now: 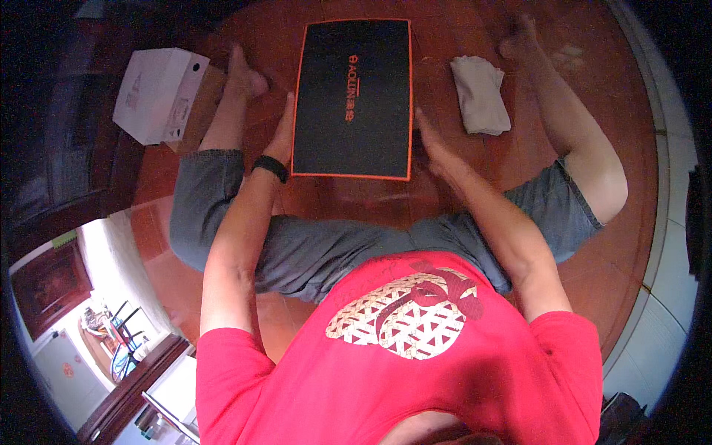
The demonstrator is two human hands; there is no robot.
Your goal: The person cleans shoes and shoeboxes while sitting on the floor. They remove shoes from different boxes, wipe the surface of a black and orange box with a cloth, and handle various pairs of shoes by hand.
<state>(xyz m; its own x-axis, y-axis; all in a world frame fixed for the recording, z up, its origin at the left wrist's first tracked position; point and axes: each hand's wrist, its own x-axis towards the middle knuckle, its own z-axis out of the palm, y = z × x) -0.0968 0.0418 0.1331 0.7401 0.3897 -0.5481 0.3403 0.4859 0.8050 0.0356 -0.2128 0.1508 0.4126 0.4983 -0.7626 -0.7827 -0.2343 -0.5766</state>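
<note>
A black cardboard box [353, 133] with orange edges and orange lettering lies on the reddish floor between my spread legs. My left hand [283, 130] is against the box's left side, with a dark band on the wrist. Along the right side, my right hand [431, 139] lies close to the box's edge, its fingers partly in shadow. Both hands hold the box between them, though their fingertips are partly hidden beside it. To the right of the box lies a folded light-coloured cloth [481, 95].
A white box [153, 97] with a brown side stands by my left foot. My bare legs in denim shorts [334, 245] flank the floor area. A dark glossy piece of furniture [55, 122] is at the far left, and pale tiles [676, 189] border the right.
</note>
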